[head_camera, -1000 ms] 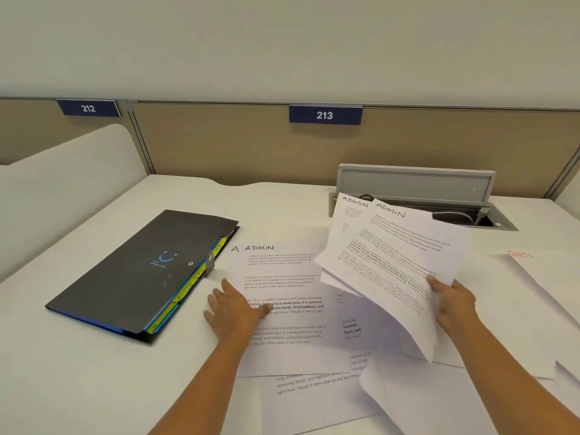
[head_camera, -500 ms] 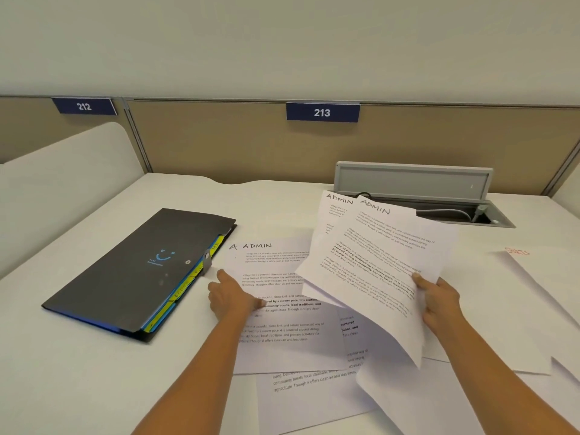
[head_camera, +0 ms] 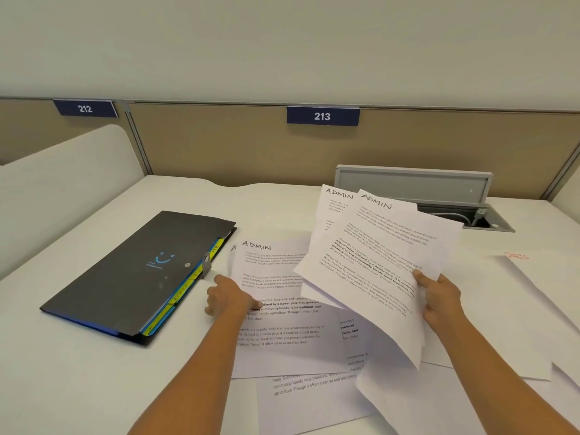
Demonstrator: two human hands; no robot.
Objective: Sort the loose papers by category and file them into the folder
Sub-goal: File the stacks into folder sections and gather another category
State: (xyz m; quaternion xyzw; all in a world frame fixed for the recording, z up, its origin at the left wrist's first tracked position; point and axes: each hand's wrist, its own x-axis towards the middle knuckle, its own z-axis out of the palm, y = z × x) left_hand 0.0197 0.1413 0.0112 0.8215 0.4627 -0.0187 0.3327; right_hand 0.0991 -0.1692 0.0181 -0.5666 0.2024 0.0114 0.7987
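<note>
2 sheets headed ADMIN (head_camera: 376,262) stood fanned in my right hand (head_camera: 439,296), thumb on top and fingers curled beneath, gripping them near their right edge. The rear sheet showed only its top-left corner behind the front one, and their lower end drooped over the papers below. My left hand (head_camera: 230,298) lay on the left edge of a 3rd ADMIN sheet (head_camera: 276,277), flat on the desk (head_camera: 78,372). The back of that hand faced me and hid the fingertips, so I could not tell whether it pinched the sheet or only pressed it. More printed pages (head_camera: 314,387) stuck out from under that sheet, their headings covered and their lines cut off by the paper above. At the far right a sheet with a red heading (head_camera: 539,284) was too faint to read and ran out of view. The folder (head_camera: 135,271) lay with its cover down just left of my left hand, coloured tabs poking from its right edge, their lettering blurred. Bare desk lay in front of the folder and behind it up to the partition (head_camera: 219,146). The open cable hatch (head_camera: 414,186) sat behind the held sheets.
</note>
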